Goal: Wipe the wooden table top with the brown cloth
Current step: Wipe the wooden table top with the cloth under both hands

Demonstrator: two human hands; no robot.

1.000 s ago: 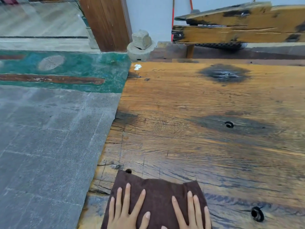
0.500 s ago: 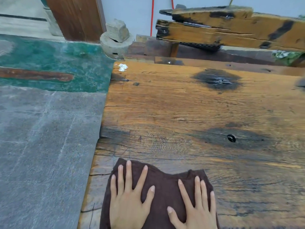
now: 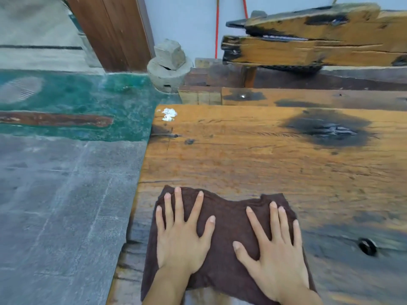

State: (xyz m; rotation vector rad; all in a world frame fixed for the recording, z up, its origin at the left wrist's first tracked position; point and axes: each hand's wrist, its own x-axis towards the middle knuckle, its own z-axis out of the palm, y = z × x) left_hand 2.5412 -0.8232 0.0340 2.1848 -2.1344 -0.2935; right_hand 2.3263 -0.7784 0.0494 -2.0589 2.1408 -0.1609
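Observation:
The brown cloth [image 3: 226, 236] lies flat on the wooden table top [image 3: 264, 164], close to the table's left edge. My left hand [image 3: 182, 236] presses down on the cloth's left half with fingers spread and straight. On the right half my right hand [image 3: 275, 249] presses flat too, fingers straight. Both wrists come in from the bottom of the view. The cloth's far edge is rumpled between the two hands.
A white smear [image 3: 169, 114] sits at the table's far left corner. Dark burnt knots [image 3: 328, 130] and a bolt hole [image 3: 367, 249] mark the wood. Stacked old beams [image 3: 312, 47] lie beyond the far edge. A stone block [image 3: 168, 67] stands by the wooden door frame [image 3: 114, 31].
Both hands have pushed the cloth forward across the table, away from the near edge. More of both hands and the wrists now shows.

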